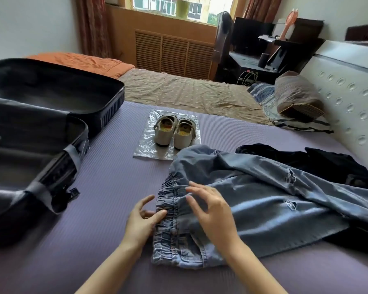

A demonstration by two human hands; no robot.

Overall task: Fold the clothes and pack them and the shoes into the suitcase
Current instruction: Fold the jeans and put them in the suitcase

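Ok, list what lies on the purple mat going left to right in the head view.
Open suitcase → left hand → shoes on a plastic sheet → right hand on the jeans → dark garment.

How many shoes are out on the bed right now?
2. The left shoe and the right shoe stand side by side on a clear plastic bag on the purple mat, beyond the jeans. No others show.
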